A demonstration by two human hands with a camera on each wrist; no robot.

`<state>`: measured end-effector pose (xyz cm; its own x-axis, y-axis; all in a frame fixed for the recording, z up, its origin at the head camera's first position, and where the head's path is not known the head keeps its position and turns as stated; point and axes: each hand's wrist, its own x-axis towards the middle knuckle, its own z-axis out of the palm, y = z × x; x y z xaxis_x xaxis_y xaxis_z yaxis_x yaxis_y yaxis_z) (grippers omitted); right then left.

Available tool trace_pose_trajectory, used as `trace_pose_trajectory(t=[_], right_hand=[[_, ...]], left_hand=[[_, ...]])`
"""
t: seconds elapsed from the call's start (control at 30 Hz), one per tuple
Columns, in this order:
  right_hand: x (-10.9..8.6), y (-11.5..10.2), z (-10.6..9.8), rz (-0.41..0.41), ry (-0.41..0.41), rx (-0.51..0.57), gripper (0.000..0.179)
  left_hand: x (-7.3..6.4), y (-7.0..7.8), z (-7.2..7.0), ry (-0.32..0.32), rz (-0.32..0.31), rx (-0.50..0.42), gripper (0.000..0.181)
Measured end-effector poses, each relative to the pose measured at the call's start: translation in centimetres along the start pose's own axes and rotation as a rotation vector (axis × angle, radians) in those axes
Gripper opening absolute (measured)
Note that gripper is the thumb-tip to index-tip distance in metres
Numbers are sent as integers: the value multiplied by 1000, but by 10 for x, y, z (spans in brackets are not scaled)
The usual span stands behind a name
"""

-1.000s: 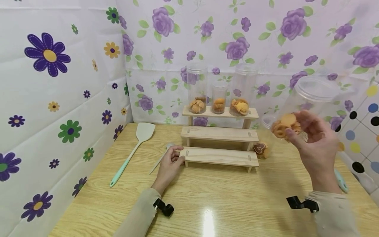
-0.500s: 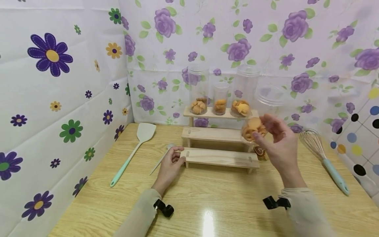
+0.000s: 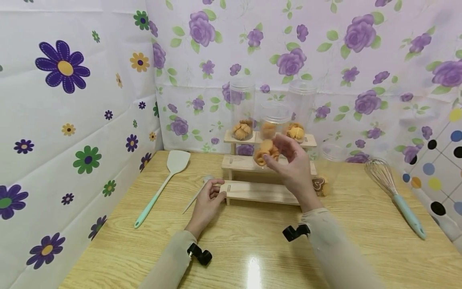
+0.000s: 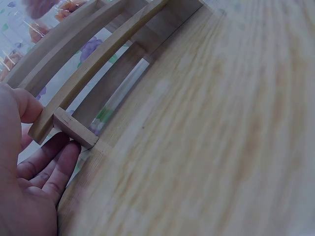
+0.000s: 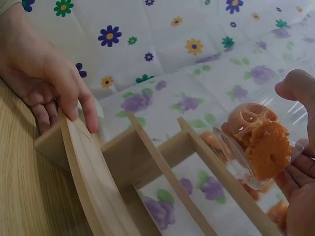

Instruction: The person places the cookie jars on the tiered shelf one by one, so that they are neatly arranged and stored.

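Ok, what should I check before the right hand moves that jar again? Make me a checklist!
1. Right hand grips the jar: ok, its fingers and thumb are around it.
2. Left hand holds the rack: ok, it grips the left end of the front step.
3. Top jars upright: ok, all three stand on the back step.
4. Heart jar on the rack: not ok, it stands on the table by the rack's right end.
5. Jar touching the middle step: cannot tell, it's in front of it in the head view.
6. Whisk out of the way: ok, it lies far right.
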<state>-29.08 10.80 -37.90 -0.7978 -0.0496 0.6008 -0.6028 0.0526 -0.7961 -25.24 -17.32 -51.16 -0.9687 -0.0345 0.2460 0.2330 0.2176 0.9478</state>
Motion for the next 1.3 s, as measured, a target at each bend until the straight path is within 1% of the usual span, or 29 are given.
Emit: trace_pose_trajectory(t=[0.13, 0.27, 0.47, 0.63, 0.9, 1.17, 1.3], right_hand=[[5, 6, 21, 27, -22, 19, 66], [8, 15, 38, 62, -40, 20, 65], [12, 26, 58, 105, -44, 44, 68], [14, 33, 71, 137, -45, 54, 68], [13, 38, 84, 125, -30, 69, 68], [9, 50, 89, 153, 10, 90, 67], [8, 51, 91, 151, 24, 65, 69]], left_hand=[[0, -1, -1, 1, -4, 6, 36], [-1, -2, -2, 1, -8, 18, 35], [-2, 0, -4, 7, -9, 29, 36], [-2, 1, -4, 9, -11, 22, 35], [-1, 0, -1, 9, -11, 21, 35], [1, -1, 1, 4, 0, 14, 35], [1, -2, 1, 6, 1, 18, 35]])
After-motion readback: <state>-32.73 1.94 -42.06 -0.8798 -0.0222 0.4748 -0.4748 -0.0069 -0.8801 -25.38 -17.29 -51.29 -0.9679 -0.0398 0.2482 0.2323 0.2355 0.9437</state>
